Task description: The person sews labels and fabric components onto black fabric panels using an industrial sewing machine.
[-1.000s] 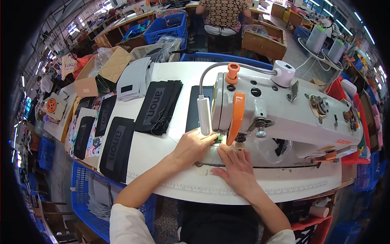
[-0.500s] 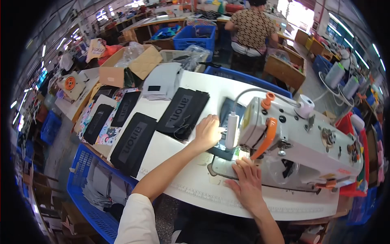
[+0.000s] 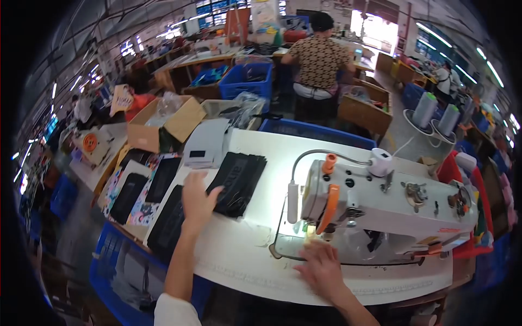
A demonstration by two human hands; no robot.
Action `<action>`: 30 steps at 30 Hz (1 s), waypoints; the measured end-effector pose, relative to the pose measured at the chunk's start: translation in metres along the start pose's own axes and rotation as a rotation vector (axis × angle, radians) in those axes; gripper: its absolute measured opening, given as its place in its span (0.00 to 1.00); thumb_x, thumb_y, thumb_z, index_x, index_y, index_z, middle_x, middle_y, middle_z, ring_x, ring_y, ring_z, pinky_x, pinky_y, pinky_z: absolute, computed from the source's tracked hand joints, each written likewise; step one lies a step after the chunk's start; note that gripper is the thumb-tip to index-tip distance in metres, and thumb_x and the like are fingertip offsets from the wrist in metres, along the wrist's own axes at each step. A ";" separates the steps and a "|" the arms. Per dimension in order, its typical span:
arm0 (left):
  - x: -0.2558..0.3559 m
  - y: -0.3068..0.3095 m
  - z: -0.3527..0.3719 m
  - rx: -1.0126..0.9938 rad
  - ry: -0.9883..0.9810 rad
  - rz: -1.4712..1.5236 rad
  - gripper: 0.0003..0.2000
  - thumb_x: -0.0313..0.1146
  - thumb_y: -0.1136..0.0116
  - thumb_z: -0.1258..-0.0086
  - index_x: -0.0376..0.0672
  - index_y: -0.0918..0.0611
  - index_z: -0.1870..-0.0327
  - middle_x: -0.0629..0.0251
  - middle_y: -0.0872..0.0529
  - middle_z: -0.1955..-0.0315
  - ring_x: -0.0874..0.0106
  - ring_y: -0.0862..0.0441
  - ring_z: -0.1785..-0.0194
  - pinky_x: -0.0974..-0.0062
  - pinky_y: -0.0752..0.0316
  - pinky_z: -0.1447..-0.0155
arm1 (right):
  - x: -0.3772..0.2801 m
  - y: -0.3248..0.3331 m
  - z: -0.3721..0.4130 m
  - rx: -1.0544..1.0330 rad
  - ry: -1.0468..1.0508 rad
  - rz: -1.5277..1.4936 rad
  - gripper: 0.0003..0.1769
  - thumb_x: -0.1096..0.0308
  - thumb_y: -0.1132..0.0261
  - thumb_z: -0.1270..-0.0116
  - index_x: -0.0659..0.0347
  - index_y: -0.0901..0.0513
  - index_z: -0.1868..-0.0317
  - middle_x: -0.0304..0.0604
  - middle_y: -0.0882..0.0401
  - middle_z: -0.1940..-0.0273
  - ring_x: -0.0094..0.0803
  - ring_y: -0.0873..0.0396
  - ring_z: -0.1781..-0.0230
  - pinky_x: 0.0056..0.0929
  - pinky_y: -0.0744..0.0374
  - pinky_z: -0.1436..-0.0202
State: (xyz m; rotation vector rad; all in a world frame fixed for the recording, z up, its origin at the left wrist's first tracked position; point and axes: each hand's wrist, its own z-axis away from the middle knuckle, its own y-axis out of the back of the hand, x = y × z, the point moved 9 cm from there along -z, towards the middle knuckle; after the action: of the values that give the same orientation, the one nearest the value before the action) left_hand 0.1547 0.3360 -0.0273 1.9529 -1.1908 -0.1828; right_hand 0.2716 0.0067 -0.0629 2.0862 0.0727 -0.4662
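My left hand, fingers stretched and thumb apart, is over the stacks of black fabric pieces on the left side of the table. Just right of it sits a black fabric stack with grey lettering. Another black stack lies partly hidden behind my left hand and forearm. My right hand is at the front of the sewing machine, fingers spread, its fingertips close to the lit needle area. No fabric shows under the needle.
Grey fabric pieces lie at the table's back left, beside black pieces on colourful printed fabric. A blue crate stands below the left edge. Thread cones stand behind the machine. A person sits farther back.
My left hand has moved left from the needle area to the black stacks. The dark fabric piece beside the needle no longer shows there. My right hand stays by the machine. The view has tilted up.
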 end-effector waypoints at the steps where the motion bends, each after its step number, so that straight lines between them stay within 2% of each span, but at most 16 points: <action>1: -0.008 0.013 0.014 -0.092 0.054 0.000 0.21 0.35 0.25 0.44 0.38 0.19 0.53 0.54 0.18 0.53 0.50 0.21 0.47 0.59 0.24 0.45 | -0.010 0.004 0.005 0.032 0.068 -0.012 0.24 0.58 0.26 0.39 0.61 0.19 0.46 0.46 0.23 0.43 0.43 0.26 0.38 0.43 0.30 0.39; 2: -0.008 0.030 0.028 -0.213 0.118 -0.074 0.17 0.32 0.27 0.42 0.38 0.20 0.54 0.56 0.19 0.56 0.50 0.22 0.48 0.57 0.24 0.48 | -0.029 0.005 0.016 0.080 0.137 -0.158 0.22 0.60 0.26 0.37 0.59 0.19 0.47 0.45 0.20 0.45 0.44 0.23 0.41 0.43 0.28 0.41; 3: -0.013 0.047 0.044 -0.230 0.132 -0.201 0.17 0.31 0.28 0.42 0.38 0.20 0.54 0.56 0.19 0.57 0.50 0.22 0.49 0.58 0.24 0.48 | -0.055 0.002 0.032 0.124 0.209 -0.307 0.19 0.62 0.27 0.36 0.58 0.18 0.47 0.44 0.18 0.47 0.45 0.21 0.44 0.44 0.26 0.42; 4: -0.021 0.058 0.060 -0.252 0.148 -0.334 0.16 0.31 0.28 0.41 0.38 0.20 0.54 0.55 0.19 0.58 0.50 0.21 0.50 0.58 0.24 0.48 | -0.079 -0.023 0.043 -0.080 0.200 -0.461 0.17 0.67 0.30 0.36 0.59 0.17 0.47 0.48 0.18 0.48 0.45 0.20 0.46 0.41 0.23 0.45; 5: -0.025 0.065 0.074 -0.258 0.140 -0.336 0.16 0.31 0.28 0.41 0.38 0.20 0.54 0.55 0.19 0.58 0.50 0.21 0.50 0.58 0.24 0.48 | -0.105 -0.051 0.059 -0.285 0.190 -0.617 0.15 0.72 0.32 0.36 0.59 0.15 0.48 0.53 0.18 0.49 0.44 0.18 0.48 0.38 0.21 0.47; 6: -0.035 0.073 0.087 -0.263 0.181 -0.369 0.17 0.31 0.28 0.42 0.38 0.19 0.53 0.55 0.19 0.58 0.50 0.21 0.50 0.57 0.24 0.48 | -0.091 -0.101 0.082 -0.279 0.185 -0.623 0.15 0.72 0.32 0.36 0.59 0.15 0.48 0.53 0.18 0.49 0.44 0.18 0.48 0.38 0.21 0.47; 7: -0.044 0.080 0.097 -0.266 0.225 -0.404 0.18 0.32 0.28 0.43 0.38 0.19 0.53 0.54 0.18 0.57 0.49 0.21 0.50 0.57 0.24 0.48 | -0.062 -0.155 0.130 -0.163 -0.033 -0.569 0.13 0.70 0.31 0.35 0.58 0.15 0.50 0.47 0.16 0.52 0.46 0.17 0.52 0.40 0.20 0.49; 8: -0.047 0.081 0.103 -0.267 0.221 -0.408 0.18 0.32 0.28 0.43 0.38 0.19 0.53 0.54 0.18 0.57 0.49 0.21 0.50 0.57 0.24 0.48 | -0.065 -0.193 0.114 -0.050 -0.247 -0.510 0.11 0.67 0.29 0.35 0.56 0.15 0.52 0.42 0.13 0.54 0.47 0.16 0.55 0.42 0.20 0.50; 11: -0.054 0.079 0.112 -0.290 0.114 -0.373 0.19 0.35 0.30 0.39 0.38 0.20 0.49 0.54 0.19 0.53 0.51 0.21 0.47 0.54 0.22 0.49 | -0.108 -0.256 0.115 -0.135 -0.172 -0.646 0.12 0.68 0.29 0.35 0.56 0.16 0.51 0.44 0.14 0.53 0.47 0.16 0.54 0.42 0.20 0.49; 13: -0.058 0.085 0.120 -0.286 0.107 -0.385 0.19 0.34 0.31 0.39 0.37 0.20 0.49 0.53 0.19 0.53 0.50 0.21 0.48 0.54 0.22 0.49 | -0.137 -0.272 0.106 -0.226 -0.113 -0.765 0.13 0.68 0.30 0.35 0.57 0.16 0.49 0.46 0.15 0.52 0.48 0.17 0.52 0.42 0.20 0.48; 15: -0.050 0.075 0.115 -0.275 0.046 -0.361 0.19 0.33 0.33 0.39 0.35 0.20 0.48 0.51 0.18 0.54 0.49 0.20 0.49 0.53 0.24 0.47 | -0.149 -0.281 0.092 -0.264 -0.099 -0.841 0.14 0.69 0.30 0.35 0.57 0.17 0.48 0.47 0.16 0.50 0.48 0.17 0.50 0.42 0.20 0.47; 17: -0.056 0.067 0.117 -0.363 0.124 -0.408 0.19 0.34 0.33 0.37 0.37 0.20 0.47 0.52 0.19 0.51 0.50 0.20 0.45 0.54 0.22 0.48 | -0.143 -0.283 0.077 -0.281 -0.095 -0.900 0.15 0.70 0.31 0.34 0.58 0.17 0.47 0.49 0.17 0.49 0.48 0.18 0.49 0.42 0.20 0.46; 19: -0.053 0.066 0.119 -0.352 0.104 -0.407 0.19 0.33 0.34 0.37 0.36 0.20 0.47 0.52 0.19 0.51 0.50 0.20 0.45 0.55 0.21 0.48 | -0.148 -0.285 0.065 -0.318 -0.061 -0.987 0.16 0.70 0.31 0.34 0.58 0.17 0.46 0.51 0.18 0.48 0.49 0.19 0.47 0.43 0.21 0.45; 25: -0.056 0.063 0.121 -0.382 0.144 -0.467 0.18 0.31 0.36 0.37 0.34 0.20 0.47 0.51 0.19 0.51 0.51 0.20 0.46 0.57 0.21 0.48 | -0.188 -0.273 0.047 -0.531 0.151 -1.315 0.20 0.72 0.33 0.34 0.60 0.19 0.42 0.57 0.20 0.44 0.50 0.21 0.42 0.43 0.21 0.43; 28: -0.060 0.056 0.124 -0.408 0.127 -0.503 0.17 0.30 0.37 0.36 0.33 0.21 0.47 0.49 0.20 0.50 0.50 0.20 0.44 0.58 0.21 0.48 | -0.174 -0.244 0.060 -0.533 0.039 -1.124 0.21 0.72 0.34 0.33 0.60 0.21 0.40 0.57 0.20 0.44 0.52 0.22 0.40 0.44 0.22 0.41; 30: -0.056 0.055 0.124 -0.358 0.095 -0.527 0.17 0.30 0.37 0.35 0.33 0.21 0.47 0.49 0.19 0.52 0.50 0.19 0.46 0.57 0.21 0.49 | -0.154 -0.191 0.062 -0.559 -0.059 -0.954 0.22 0.70 0.34 0.32 0.60 0.24 0.37 0.58 0.20 0.44 0.54 0.22 0.39 0.45 0.22 0.40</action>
State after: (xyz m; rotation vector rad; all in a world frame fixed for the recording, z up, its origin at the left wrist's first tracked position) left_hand 0.0249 0.2981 -0.0853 1.8856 -0.5154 -0.5306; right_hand 0.0659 0.0776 -0.1917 1.3758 1.0650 -0.9380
